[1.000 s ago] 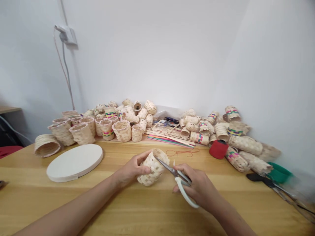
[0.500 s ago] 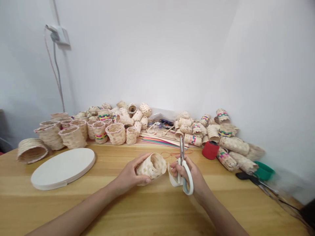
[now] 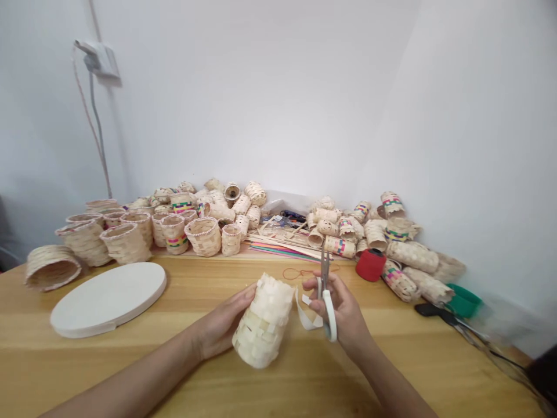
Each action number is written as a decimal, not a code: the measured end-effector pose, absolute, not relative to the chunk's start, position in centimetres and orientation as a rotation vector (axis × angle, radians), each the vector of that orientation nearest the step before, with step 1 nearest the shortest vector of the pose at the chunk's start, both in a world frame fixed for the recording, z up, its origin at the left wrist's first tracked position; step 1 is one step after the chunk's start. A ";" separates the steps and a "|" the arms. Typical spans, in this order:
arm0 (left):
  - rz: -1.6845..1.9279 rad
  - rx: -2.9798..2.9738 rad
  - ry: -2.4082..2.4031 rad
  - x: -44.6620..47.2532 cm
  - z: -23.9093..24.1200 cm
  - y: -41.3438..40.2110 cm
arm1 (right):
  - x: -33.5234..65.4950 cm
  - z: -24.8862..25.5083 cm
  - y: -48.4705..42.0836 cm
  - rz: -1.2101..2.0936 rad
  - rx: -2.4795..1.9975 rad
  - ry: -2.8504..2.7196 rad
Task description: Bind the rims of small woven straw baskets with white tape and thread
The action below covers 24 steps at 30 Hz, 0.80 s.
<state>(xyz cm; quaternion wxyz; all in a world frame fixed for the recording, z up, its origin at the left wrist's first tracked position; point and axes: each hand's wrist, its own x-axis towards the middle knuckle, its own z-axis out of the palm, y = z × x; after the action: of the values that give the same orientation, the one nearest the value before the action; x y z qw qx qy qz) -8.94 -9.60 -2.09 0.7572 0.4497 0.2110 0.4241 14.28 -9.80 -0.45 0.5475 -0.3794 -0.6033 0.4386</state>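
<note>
On my feed from the head camera, the **left hand** [image 3: 224, 328] is cupped, fingers curled around a pale woven bamboo-strip basket [image 3: 263, 322]. The basket sits near the middle of the near side of the table, tilted, with its ragged strip ends pointing up and to the right. I cannot tell whether its lower end touches the table.

The **right hand** [image 3: 342, 310] is closed through the loops of a pair of white-handled steel scissors [image 3: 329, 313], with the blades pressed together and pointing up toward the far side. A curled pale strip [image 3: 308, 312] hangs just left of the scissors, close to the fingers, but I cannot tell whether the hand is pinching it. The two hands are apart, with the basket just beside the scissors.

Everything rests on a light wooden table [image 3: 282, 383]. To the left lies a round white board [image 3: 108, 299]. Along the far edge sits a large heap of woven baskets [image 3: 204, 232], some banded in bright colours. Nearby are a loop of thin red string [image 3: 300, 273], flat coloured strips [image 3: 270, 249] and a red thread spool [image 3: 371, 265]. On the right are a black-handled tool [image 3: 430, 310] and a green container [image 3: 463, 301].
</note>
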 end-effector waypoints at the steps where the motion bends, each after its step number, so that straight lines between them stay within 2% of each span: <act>1: 0.909 0.965 0.455 -8.8 -2.1 -9.8 | 14.3 -0.4 -9.9 1.031 -0.883 -1.440; 9: 0.757 0.982 0.444 -7.9 -1.9 -10.7 | 13.9 -0.8 -10.7 1.086 -0.829 -1.652; 16: 0.886 1.438 0.634 -8.6 -1.7 -9.8 | 13.8 -0.3 -10.7 1.140 -0.858 -1.533; 21: 0.890 1.559 0.727 -7.9 -2.4 -10.3 | 13.5 -0.3 -10.7 1.133 -0.867 -1.545; 24: 0.922 1.436 0.708 -7.7 -2.2 -10.4 | 14.0 -0.4 -10.4 1.108 -0.799 -1.510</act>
<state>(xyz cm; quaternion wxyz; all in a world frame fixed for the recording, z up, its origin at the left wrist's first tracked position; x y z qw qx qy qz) -7.71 -10.38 -2.25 0.6027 0.6202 0.3058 0.3983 14.00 -10.39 -0.44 0.5249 -0.3340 -0.6312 0.4631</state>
